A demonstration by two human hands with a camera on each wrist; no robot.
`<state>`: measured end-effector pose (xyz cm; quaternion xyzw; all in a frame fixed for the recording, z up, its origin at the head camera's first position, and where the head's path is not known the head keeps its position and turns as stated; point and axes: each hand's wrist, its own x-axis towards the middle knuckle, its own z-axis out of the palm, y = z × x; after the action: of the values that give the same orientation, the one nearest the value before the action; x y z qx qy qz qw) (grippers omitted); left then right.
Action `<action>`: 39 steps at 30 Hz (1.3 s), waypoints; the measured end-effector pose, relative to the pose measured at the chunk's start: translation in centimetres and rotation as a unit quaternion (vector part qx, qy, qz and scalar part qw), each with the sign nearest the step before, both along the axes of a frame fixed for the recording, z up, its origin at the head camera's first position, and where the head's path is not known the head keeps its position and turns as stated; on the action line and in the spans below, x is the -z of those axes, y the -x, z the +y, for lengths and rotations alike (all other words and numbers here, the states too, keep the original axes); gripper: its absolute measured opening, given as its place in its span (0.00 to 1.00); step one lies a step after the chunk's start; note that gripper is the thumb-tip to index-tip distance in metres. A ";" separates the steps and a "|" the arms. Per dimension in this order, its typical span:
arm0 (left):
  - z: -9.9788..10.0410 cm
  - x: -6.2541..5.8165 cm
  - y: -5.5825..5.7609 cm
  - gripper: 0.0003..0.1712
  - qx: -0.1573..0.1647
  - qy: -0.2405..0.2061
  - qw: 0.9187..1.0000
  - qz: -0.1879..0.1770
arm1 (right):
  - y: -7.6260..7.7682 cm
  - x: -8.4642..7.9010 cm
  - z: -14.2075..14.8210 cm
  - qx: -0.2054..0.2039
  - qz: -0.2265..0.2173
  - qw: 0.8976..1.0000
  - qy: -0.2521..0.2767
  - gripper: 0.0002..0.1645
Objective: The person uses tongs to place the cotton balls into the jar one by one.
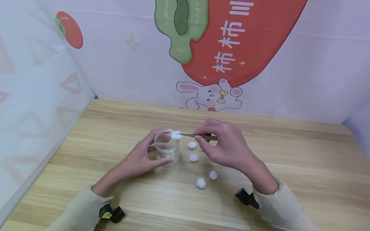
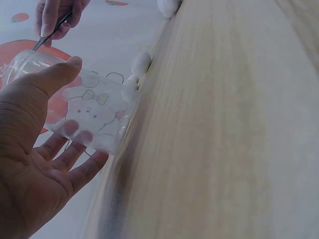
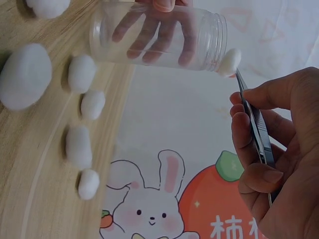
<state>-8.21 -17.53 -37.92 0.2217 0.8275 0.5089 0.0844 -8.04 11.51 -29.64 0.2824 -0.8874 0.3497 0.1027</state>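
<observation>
– Head view: how's the hold?
– My right grip [image 1: 226, 141] pinches the tweezers [image 1: 203, 137]; ahead of it, their tips hold a cotton ball [image 1: 176, 135] at the mouth of the jar [image 1: 167, 146], which my left grip [image 1: 140, 160] clasps. I'd squeeze lightly and keep both steady.
– Left wrist?
– Beyond my left grip, I can't make out the cotton ball.
– Right wrist?
– Past my right grip, cotton ball and rim nearly meet; touching, I can't tell.

Partial concealment and cropping recorded.
Head view: right hand [image 1: 229, 144] hides the rear end of the tweezers [image 1: 211, 138]. Right wrist view: one cotton ball [image 3: 48, 6] cut off by the edge.
</observation>
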 end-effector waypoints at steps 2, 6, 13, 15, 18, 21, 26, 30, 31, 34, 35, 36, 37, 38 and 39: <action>0.1 0.1 0.1 0.48 -0.002 -0.004 1.000 0.000 | 0.1 0.1 -0.1 0.001 0.007 1.000 -0.007 0.06; 0.2 0.1 0.2 0.49 -0.004 -0.008 1.000 0.000 | 0.2 0.1 -0.2 0.004 0.013 1.000 -0.016 0.06; 0.2 0.0 0.4 0.48 -0.002 -0.003 1.000 0.003 | 0.2 0.3 -0.3 0.001 0.014 1.000 -0.011 0.06; 0.2 0.0 0.4 0.48 -0.001 -0.003 1.000 0.003 | 0.2 0.4 -0.3 -0.003 0.013 1.000 -0.008 0.06; 0.2 0.0 0.4 0.48 0.000 -0.003 1.000 0.001 | 0.2 0.5 -0.4 -0.007 0.011 1.000 -0.008 0.06; 0.2 0.0 0.3 0.49 -0.001 -0.003 1.000 -0.002 | 0.1 0.5 -0.5 -0.007 0.006 1.000 -0.012 0.05; 0.2 0.0 0.3 0.49 0.001 -0.004 1.000 -0.002 | 0.0 0.4 -0.5 -0.006 -0.001 1.000 -0.020 0.06; 0.2 0.1 0.4 0.49 0.001 -0.005 1.000 -0.004 | 0.0 0.3 -0.4 -0.007 0.002 1.000 -0.024 0.06; 0.2 0.1 0.4 0.49 0.001 -0.005 1.000 -0.004 | 0.0 0.4 -0.4 -0.009 0.003 1.000 -0.025 0.06; 0.2 0.1 0.3 0.48 0.001 -0.005 1.000 -0.004 | 0.0 0.4 -0.4 -0.013 0.005 0.999 -0.032 0.07; 0.2 0.1 0.3 0.48 0.002 -0.005 1.000 -0.003 | -0.1 0.4 -0.4 -0.015 0.004 0.999 -0.034 0.08; 0.1 0.1 0.3 0.48 0.002 -0.004 1.000 -0.002 | -0.1 0.4 -0.5 -0.016 0.002 0.999 -0.037 0.08; 0.1 0.1 0.3 0.48 0.001 -0.003 1.000 -0.002 | -0.1 0.5 -0.5 -0.017 0.000 0.999 -0.039 0.08; 0.1 0.2 0.3 0.48 0.001 -0.003 1.000 -0.002 | -0.1 0.4 -0.5 -0.017 -0.001 0.999 -0.043 0.08; 0.1 0.2 0.3 0.47 0.002 -0.003 1.000 0.001 | -0.1 0.4 -0.5 -0.017 -0.002 0.999 -0.043 0.08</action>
<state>-8.56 -17.44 -38.13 0.2243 0.8255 0.5110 0.0843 -7.89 10.99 -30.07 0.3006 -0.8970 0.3134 0.0827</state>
